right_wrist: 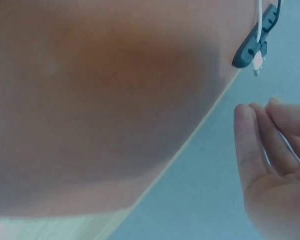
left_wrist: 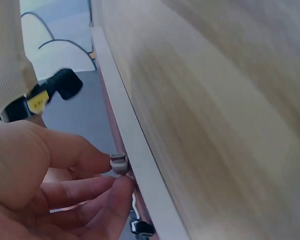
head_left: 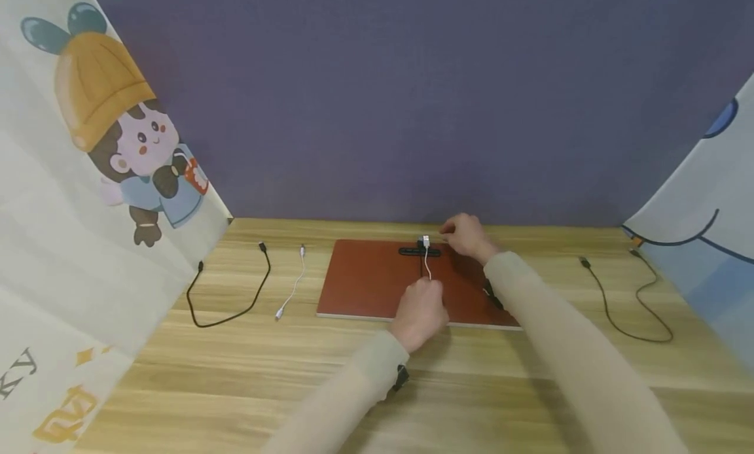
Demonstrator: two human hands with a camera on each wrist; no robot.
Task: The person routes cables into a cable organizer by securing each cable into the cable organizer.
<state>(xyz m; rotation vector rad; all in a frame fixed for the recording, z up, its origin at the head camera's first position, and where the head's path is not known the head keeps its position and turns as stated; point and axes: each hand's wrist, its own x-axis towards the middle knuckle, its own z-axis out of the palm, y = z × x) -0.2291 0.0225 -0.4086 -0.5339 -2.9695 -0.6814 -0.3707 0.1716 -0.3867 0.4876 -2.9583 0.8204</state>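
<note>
My left hand (head_left: 419,315) is over the front part of the reddish-brown board (head_left: 365,277). In the left wrist view its thumb and fingertips pinch a small greyish cable plug (left_wrist: 119,164). A white cable (head_left: 428,265) runs from this hand to a black cable clip strip (head_left: 406,251) near the board's far edge, where its white USB plug (head_left: 426,241) pokes out past the strip. Beside it, a black cable (head_left: 421,265) also passes through the strip. My right hand (head_left: 468,237) hovers just right of the strip, fingers loosely bent, holding nothing.
On the wooden table (head_left: 235,382), a black cable (head_left: 226,320) and a short white cable (head_left: 294,287) lie left of the board. Another dark cable (head_left: 612,320) lies to the right. A dark blue-grey panel (head_left: 412,101) rises behind the table, with printed curtains at both sides.
</note>
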